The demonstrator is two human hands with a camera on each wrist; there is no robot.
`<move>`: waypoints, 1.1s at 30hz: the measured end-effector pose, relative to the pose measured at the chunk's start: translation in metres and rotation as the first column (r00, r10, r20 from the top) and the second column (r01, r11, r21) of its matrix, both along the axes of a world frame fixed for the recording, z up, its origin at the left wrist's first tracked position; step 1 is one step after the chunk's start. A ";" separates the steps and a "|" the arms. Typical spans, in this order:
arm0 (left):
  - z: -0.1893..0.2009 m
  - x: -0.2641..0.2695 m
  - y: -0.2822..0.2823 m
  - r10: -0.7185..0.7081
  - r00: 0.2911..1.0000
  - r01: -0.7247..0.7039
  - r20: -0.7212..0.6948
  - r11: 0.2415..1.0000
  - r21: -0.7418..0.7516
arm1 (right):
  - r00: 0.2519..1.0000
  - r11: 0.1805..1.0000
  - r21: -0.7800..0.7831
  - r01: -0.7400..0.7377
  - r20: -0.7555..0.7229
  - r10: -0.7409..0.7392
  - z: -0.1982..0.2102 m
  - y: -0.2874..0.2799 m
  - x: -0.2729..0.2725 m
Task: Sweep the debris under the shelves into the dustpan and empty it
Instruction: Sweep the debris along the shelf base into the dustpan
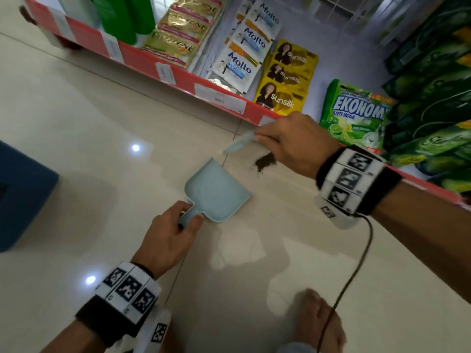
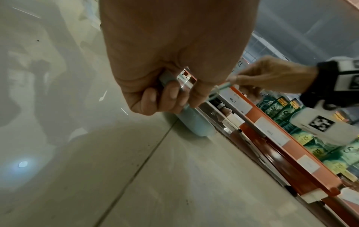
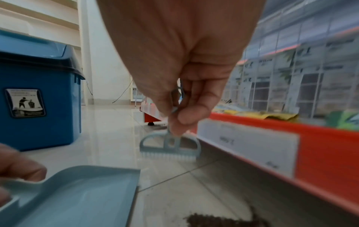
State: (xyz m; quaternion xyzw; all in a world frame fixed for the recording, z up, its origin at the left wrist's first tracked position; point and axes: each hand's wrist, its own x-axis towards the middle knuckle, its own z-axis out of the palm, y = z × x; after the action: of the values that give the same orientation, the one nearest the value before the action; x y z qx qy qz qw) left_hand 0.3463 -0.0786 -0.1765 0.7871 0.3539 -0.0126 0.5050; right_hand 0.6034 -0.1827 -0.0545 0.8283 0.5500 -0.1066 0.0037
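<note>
A pale blue dustpan [image 1: 216, 192] [image 3: 81, 198] lies flat on the cream floor, its mouth toward the shelf. My left hand [image 1: 175, 230] [image 2: 165, 95] grips its short handle. My right hand [image 1: 283, 143] [image 3: 180, 113] pinches the thin handle of a small pale blue brush [image 1: 238, 143] [image 3: 170, 145], held just above the floor beyond the pan's mouth. A dark pile of debris [image 1: 265, 162] [image 3: 219, 219] lies on the tile at the foot of the red shelf edge [image 1: 178, 77], right of the pan and below my right hand. The pan looks empty.
A blue lidded bin [image 3: 37, 92] [image 1: 23, 194] stands on the floor to the left. Shampoo and detergent packets [image 1: 285, 77] fill the low shelf. A black cable [image 1: 356, 261] hangs from my right wrist. A bare foot [image 1: 318, 319] shows at the bottom.
</note>
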 end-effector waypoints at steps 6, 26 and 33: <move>0.001 -0.020 -0.007 0.062 0.998 -0.062 0.003 0.998 0.003 | 0.984 0.994 -0.018 -0.103 -0.149 0.099 -0.040 0.030 0.002; 0.029 0.041 -0.031 -0.035 0.997 0.040 -0.067 0.996 0.074 | 0.971 0.970 0.125 0.210 0.088 -0.222 -0.063 -0.057 0.012; 0.025 0.051 -0.049 0.003 0.999 -0.001 -0.053 1.000 0.032 | 0.937 0.945 0.020 0.327 0.120 -0.327 -0.064 -0.049 0.009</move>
State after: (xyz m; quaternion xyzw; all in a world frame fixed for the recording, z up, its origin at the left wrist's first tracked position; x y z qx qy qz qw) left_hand 0.3970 -0.1273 -0.1517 0.7940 0.3680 -0.0275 0.4830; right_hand 0.6125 -0.2314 -0.1189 0.9132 0.4033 -0.0550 0.0194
